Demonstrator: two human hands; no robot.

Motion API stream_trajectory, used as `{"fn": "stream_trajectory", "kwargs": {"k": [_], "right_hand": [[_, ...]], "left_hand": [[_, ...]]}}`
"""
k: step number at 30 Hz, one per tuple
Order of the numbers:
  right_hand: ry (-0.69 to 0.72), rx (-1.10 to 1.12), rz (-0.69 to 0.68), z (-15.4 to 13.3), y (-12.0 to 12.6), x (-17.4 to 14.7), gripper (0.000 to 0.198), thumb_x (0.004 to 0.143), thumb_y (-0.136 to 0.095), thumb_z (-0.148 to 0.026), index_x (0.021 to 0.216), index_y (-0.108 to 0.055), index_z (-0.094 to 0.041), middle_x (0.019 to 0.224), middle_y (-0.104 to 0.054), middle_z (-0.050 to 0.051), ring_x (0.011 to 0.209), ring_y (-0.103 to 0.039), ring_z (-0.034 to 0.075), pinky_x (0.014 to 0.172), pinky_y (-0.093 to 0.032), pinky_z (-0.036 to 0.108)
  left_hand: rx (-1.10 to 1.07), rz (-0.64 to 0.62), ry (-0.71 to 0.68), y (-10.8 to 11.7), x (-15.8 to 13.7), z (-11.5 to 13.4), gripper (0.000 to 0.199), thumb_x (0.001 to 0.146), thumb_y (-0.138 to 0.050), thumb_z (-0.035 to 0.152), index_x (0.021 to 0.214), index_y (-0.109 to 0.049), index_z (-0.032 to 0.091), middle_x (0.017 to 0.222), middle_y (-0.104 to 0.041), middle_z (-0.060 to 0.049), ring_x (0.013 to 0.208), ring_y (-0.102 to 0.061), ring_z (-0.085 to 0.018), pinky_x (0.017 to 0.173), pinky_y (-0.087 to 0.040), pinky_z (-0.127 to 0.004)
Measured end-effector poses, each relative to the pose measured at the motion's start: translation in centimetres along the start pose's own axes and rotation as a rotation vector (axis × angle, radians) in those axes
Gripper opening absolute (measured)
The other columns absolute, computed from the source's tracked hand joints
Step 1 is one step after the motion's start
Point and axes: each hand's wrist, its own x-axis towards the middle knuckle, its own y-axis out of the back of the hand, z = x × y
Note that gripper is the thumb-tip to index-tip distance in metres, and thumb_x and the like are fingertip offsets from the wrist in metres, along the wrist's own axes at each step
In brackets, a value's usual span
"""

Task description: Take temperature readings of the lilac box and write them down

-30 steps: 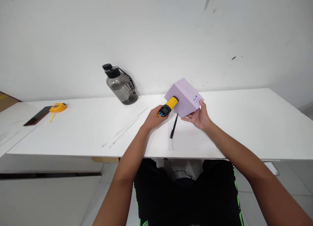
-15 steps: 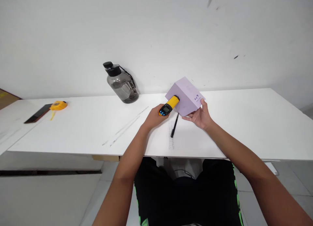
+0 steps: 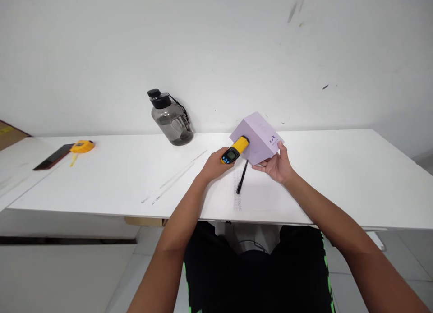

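My left hand point(image 3: 216, 165) is closed round a yellow and black infrared thermometer point(image 3: 235, 149). Its small display and blue buttons face up at me, and its front end points at the side of a purple box point(image 3: 259, 135); whether the two touch I cannot tell. The box is tilted, with dark printed marks on one face. My right hand point(image 3: 278, 166) grips its lower right edge, thumb on the printed face and fingers underneath. Below the box a black pen point(image 3: 242, 177) lies on a sheet of paper point(image 3: 260, 193) that bears a column of faint handwriting.
A grey see-through water bottle point(image 3: 173, 121) with a black cap stands at the back against the wall point(image 3: 209, 56). Farther left, a yellow tape measure point(image 3: 82, 146) sits by a dark flat object point(image 3: 54, 157). The white table's point(image 3: 101, 182) front edge runs just above my lap.
The whole view has shifted slightly, so things appear a little lower. Both hands keep their hold on the thermometer and the box, with almost no movement between them.
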Motion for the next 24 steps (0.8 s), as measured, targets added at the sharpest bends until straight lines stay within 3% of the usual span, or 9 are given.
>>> {"fn": "stream_trajectory", "kwargs": {"k": [5,9,14,18,24], "right_hand": [[0.055,-0.090,0.193,-0.6,-0.1,0.2,0.066,0.074,-0.057,-0.077,0.120,-0.049,-0.031,0.107,-0.066,0.009,0.098,-0.069,0.029,0.083,-0.060,0.053],[0.317,-0.316,0.411,-1.7,1.4,0.6,0.068,0.069,-0.071,-0.068,0.122,-0.042,-0.037,0.125,-0.059,0.005,0.108,-0.064,0.026,0.091,-0.057,0.052],[0.682,-0.894,0.616,-3.0,3.8,0.7,0.091,0.061,-0.081,-0.053,0.135,-0.038,-0.025,0.143,-0.041,0.016,0.137,-0.040,0.032,0.115,-0.036,0.053],[0.668,-1.040,0.686,-2.6,5.0,1.6,0.096,0.061,-0.081,-0.051,0.140,-0.035,-0.022,0.145,-0.032,0.019,0.139,-0.036,0.035,0.115,-0.034,0.055],[0.631,-1.074,0.626,-1.5,5.7,2.8,0.100,0.062,-0.080,-0.051,0.143,-0.028,-0.026,0.152,-0.015,0.019,0.141,-0.031,0.040,0.113,-0.034,0.061]], "left_hand": [[0.247,0.079,0.094,0.2,0.4,-0.9,0.040,0.080,-0.065,0.038,0.118,-0.061,0.027,0.114,-0.069,-0.003,0.098,-0.063,-0.024,0.079,-0.046,-0.033],[0.543,0.065,0.318,0.8,0.9,-1.8,0.049,0.079,-0.066,0.054,0.119,-0.061,0.026,0.117,-0.066,-0.009,0.103,-0.062,-0.030,0.078,-0.045,-0.037],[0.667,0.083,0.514,1.1,0.9,-2.0,0.062,0.079,-0.062,0.064,0.124,-0.055,0.021,0.119,-0.062,-0.015,0.108,-0.060,-0.034,0.082,-0.045,-0.041],[0.703,0.063,0.507,0.8,0.8,-1.8,0.064,0.079,-0.062,0.061,0.128,-0.052,0.022,0.123,-0.060,-0.016,0.112,-0.057,-0.034,0.088,-0.043,-0.043],[0.732,0.066,0.453,0.6,0.8,-2.0,0.060,0.078,-0.061,0.063,0.124,-0.056,0.024,0.125,-0.060,-0.016,0.119,-0.049,-0.037,0.091,-0.041,-0.046]]}}
